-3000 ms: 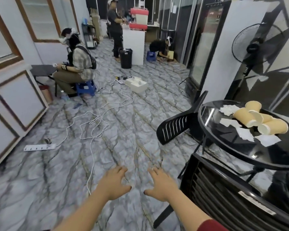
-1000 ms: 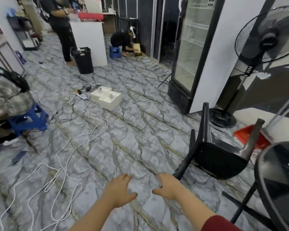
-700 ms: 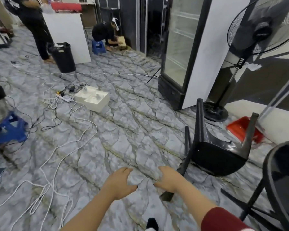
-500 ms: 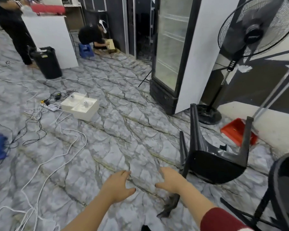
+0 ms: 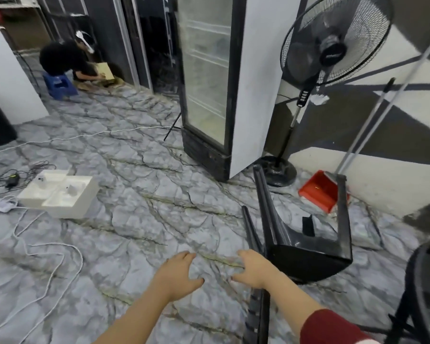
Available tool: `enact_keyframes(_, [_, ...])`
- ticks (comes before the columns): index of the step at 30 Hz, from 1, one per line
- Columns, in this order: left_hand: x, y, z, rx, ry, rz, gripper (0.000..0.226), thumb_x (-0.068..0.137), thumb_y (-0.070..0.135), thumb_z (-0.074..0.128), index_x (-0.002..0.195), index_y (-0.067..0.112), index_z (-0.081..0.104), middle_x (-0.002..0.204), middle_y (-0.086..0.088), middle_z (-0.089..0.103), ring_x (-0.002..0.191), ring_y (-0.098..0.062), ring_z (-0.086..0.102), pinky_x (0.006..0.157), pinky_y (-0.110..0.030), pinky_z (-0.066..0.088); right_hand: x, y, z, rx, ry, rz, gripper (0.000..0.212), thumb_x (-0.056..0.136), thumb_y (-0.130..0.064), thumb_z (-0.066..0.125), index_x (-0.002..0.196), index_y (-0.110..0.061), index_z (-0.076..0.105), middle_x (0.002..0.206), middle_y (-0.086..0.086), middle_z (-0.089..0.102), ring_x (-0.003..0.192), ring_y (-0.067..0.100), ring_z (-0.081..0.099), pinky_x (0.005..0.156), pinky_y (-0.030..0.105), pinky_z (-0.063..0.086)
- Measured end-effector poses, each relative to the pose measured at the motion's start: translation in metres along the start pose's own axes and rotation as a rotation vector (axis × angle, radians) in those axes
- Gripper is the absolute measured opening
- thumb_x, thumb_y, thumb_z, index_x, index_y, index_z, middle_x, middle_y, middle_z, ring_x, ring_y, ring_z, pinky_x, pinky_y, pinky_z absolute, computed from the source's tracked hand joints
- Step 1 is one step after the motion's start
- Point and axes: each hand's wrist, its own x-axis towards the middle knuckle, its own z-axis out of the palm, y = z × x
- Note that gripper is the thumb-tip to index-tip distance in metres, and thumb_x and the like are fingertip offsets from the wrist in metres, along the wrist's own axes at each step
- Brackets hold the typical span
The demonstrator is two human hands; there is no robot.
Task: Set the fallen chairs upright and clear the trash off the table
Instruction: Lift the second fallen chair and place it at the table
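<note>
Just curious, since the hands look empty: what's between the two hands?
In the head view, only bare marbled floor shows between the left hand and right hand; the fallen chair lies beyond the right.

Both hands (image 5: pixel 216 271) outstretched, empty, fingers loosely spread

glossy black plastic chair (image 5: pixel 305 254), smooth marble-patterned floor (image 5: pixel 139 194), metal broom handle (image 5: pixel 382 108)

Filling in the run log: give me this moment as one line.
stage: reaching | left hand: open, empty | right hand: open, empty | black plastic chair: overturned on floor, untouched
</note>
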Motion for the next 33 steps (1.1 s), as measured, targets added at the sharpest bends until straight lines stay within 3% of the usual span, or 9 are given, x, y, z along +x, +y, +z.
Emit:
enact_keyframes(3, [0.042, -0.006, -0.021, 0.035, -0.082, 0.049, 0.079, 0.084, 0.059, 0.046, 0.147, 0.024, 0.015, 0.156, -0.001, 0.014, 0.140, -0.023, 0.020, 0.114, -0.037, 0.023, 0.025, -0.001, -0.015, 0.038, 0.025, 0.041, 0.082, 0.083, -0.049, 0.057, 0.146, -0.011, 0.020, 0.148, 0.013, 0.030, 0.135, 0.029, 0.030, 0.110, 0.036, 0.029])
enact_keyframes(7, [0.099, -0.016, -0.056, 0.105, -0.134, 0.149, 0.076, 0.085, 0.056, 0.047, 0.146, 0.024, 0.016, 0.156, -0.001, 0.014, 0.141, -0.022, 0.019, 0.112, -0.032, 0.022, 0.063, -0.008, -0.033, 0.121, 0.079, 0.128, 0.076, 0.078, -0.052, 0.058, 0.140, -0.014, 0.033, 0.141, 0.012, 0.039, 0.128, 0.027, 0.038, 0.104, 0.036, 0.035])
enact_keyframes(10, [0.140, -0.026, -0.086, 0.159, -0.181, 0.216, 0.077, 0.084, 0.058, 0.046, 0.146, 0.024, 0.016, 0.156, 0.000, 0.013, 0.141, -0.021, 0.018, 0.114, -0.036, 0.020, 0.088, -0.016, -0.046, 0.196, 0.087, 0.198, 0.085, 0.070, -0.063, 0.052, 0.138, -0.015, 0.035, 0.141, 0.010, 0.039, 0.128, 0.027, 0.039, 0.105, 0.037, 0.036])
enact_keyframes(15, [0.199, -0.037, -0.120, 0.201, -0.270, 0.309, 0.080, 0.081, 0.062, 0.048, 0.145, 0.024, 0.020, 0.155, 0.001, 0.018, 0.140, -0.019, 0.021, 0.114, -0.035, 0.022, 0.109, -0.022, -0.067, 0.298, 0.130, 0.310, 0.078, 0.082, -0.050, 0.056, 0.145, -0.016, 0.025, 0.151, 0.009, 0.027, 0.137, 0.025, 0.027, 0.111, 0.035, 0.028])
enact_keyframes(18, [0.227, -0.030, -0.129, 0.251, -0.294, 0.380, 0.080, 0.081, 0.060, 0.049, 0.145, 0.023, 0.021, 0.154, 0.001, 0.020, 0.139, -0.017, 0.024, 0.113, -0.033, 0.023, 0.113, -0.018, -0.071, 0.357, 0.184, 0.375, 0.070, 0.084, -0.044, 0.057, 0.142, -0.015, 0.030, 0.146, 0.011, 0.034, 0.133, 0.026, 0.034, 0.108, 0.035, 0.032])
enact_keyframes(22, [0.255, 0.000, -0.124, 0.326, -0.350, 0.501, 0.078, 0.081, 0.058, 0.050, 0.145, 0.023, 0.022, 0.154, 0.001, 0.022, 0.139, -0.018, 0.024, 0.112, -0.029, 0.024, 0.111, -0.001, -0.070, 0.413, 0.222, 0.467, 0.080, 0.085, -0.049, 0.056, 0.146, -0.014, 0.019, 0.153, 0.010, 0.022, 0.139, 0.026, 0.023, 0.112, 0.034, 0.025])
enact_keyframes(33, [0.313, 0.148, -0.093, 0.520, -0.476, 0.828, 0.083, 0.073, 0.059, 0.047, 0.144, 0.022, 0.026, 0.153, 0.001, 0.026, 0.138, -0.017, 0.027, 0.111, -0.031, 0.027, 0.082, 0.087, -0.067, 0.625, 0.292, 0.733, 0.072, 0.085, -0.045, 0.054, 0.145, -0.019, 0.024, 0.149, 0.011, 0.029, 0.136, 0.029, 0.027, 0.108, 0.038, 0.030])
